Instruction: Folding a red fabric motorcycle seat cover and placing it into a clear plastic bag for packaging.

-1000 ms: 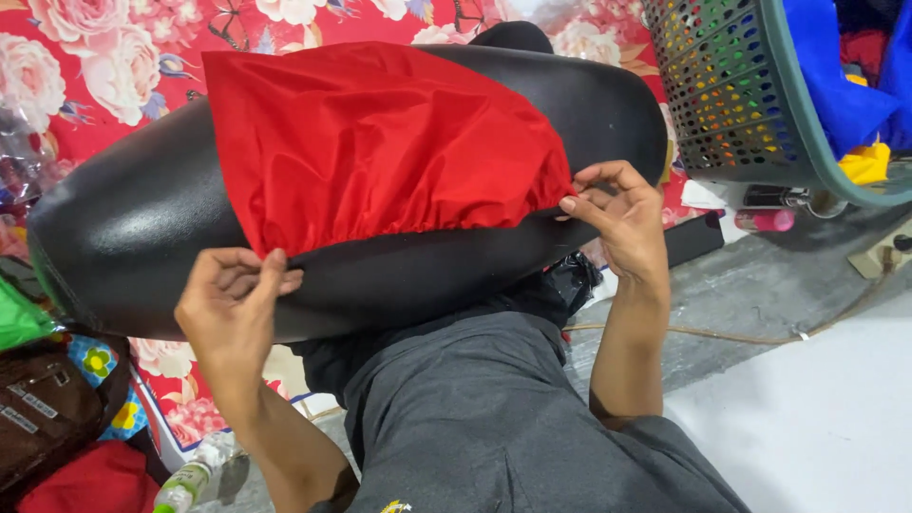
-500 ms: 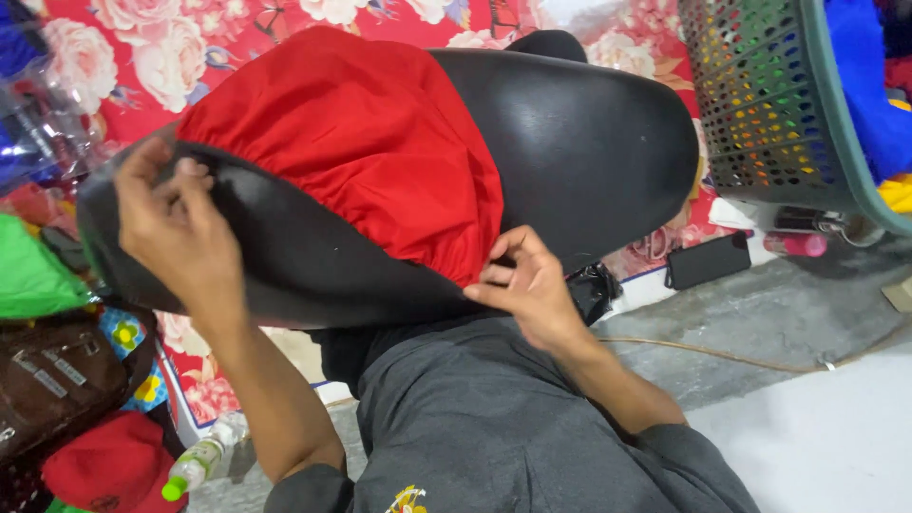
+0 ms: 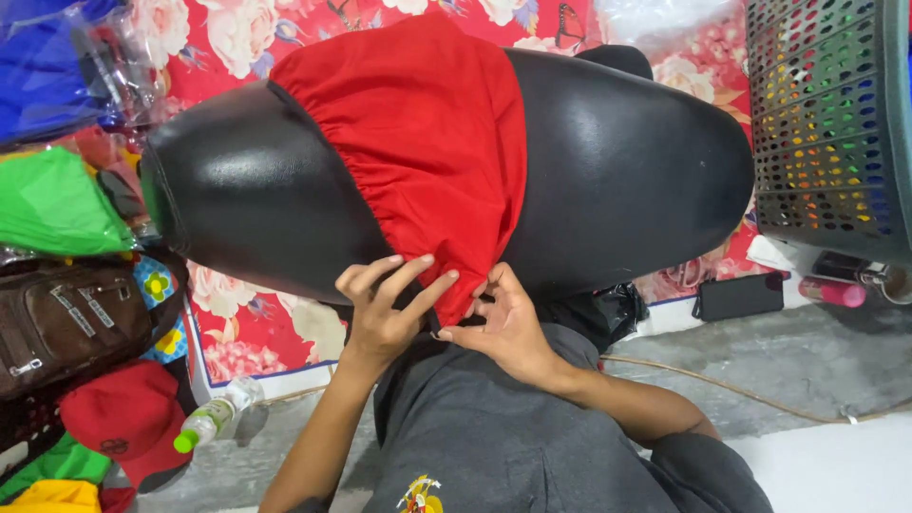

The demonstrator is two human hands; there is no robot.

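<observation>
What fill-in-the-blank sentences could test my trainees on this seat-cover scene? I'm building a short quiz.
1. The red elastic cover is stretched over a ____ padded seat.
2. The left hand and right hand both grip the cover's ____ edge, the one nearest the person.
3. A plastic bottle with a ____ cap lies on the floor.
4. Beside the bottle lies a ____ cap.

Missing words: black; lower; green; red

The red cloth's [image 3: 427,133] near hem is hidden behind both hands beneath the black seat [image 3: 627,171], whose underside is unseen.
</observation>
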